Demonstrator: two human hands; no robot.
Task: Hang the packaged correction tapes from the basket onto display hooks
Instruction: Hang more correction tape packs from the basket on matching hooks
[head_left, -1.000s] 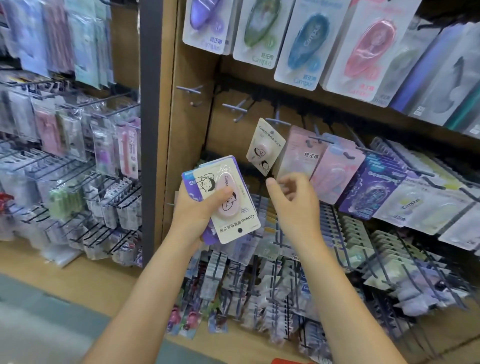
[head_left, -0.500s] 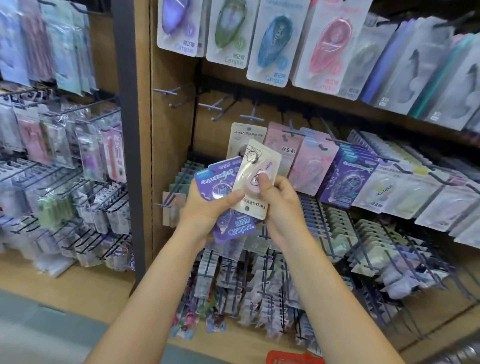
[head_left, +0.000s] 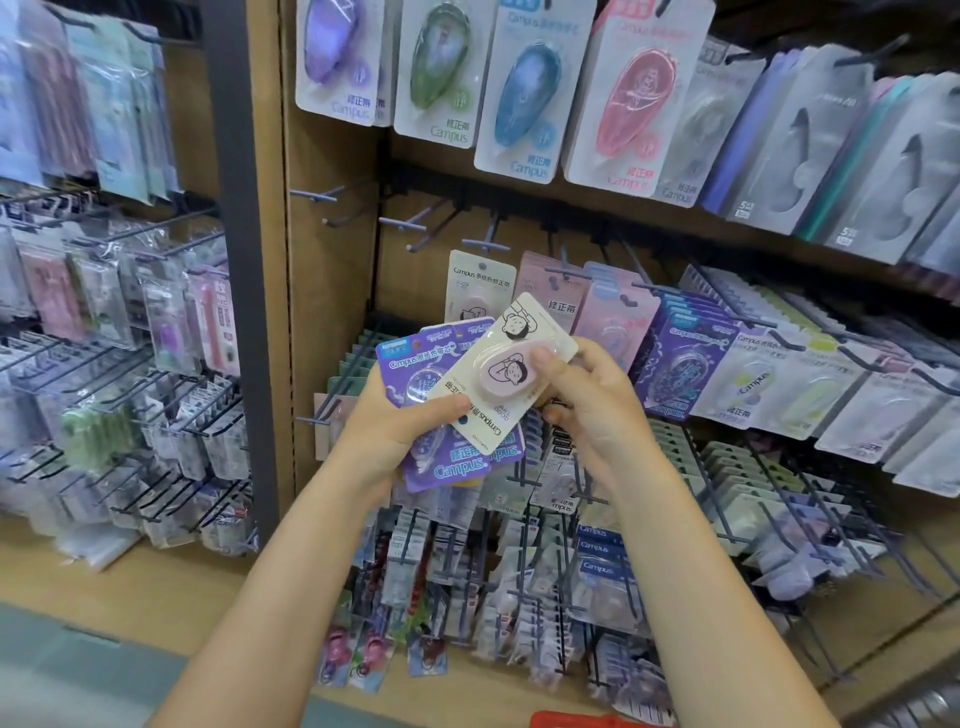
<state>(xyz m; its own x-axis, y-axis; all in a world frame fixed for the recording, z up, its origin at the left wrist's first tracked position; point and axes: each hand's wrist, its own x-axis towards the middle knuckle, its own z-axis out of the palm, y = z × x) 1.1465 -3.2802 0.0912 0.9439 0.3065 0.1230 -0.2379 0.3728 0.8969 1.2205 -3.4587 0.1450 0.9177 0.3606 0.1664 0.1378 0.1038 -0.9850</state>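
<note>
Before stocked hooks (head_left: 483, 243), both hands' fingers (head_left: 545, 359) pinch cream package (head_left: 498, 384).

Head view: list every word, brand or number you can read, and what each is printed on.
"Campus": purple packs in the left hand.
"Campus", upside down: cream pack gripped by the right hand.
"Campus": green hanging pack, blue hanging pack, cream pack on its hook.
"5": grey packs, upper right.
Fine print elsewhere: too small or blurred.

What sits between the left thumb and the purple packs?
The cream correction-tape pack, pinned under the left hand thumb atop the purple packs; head view.
</note>
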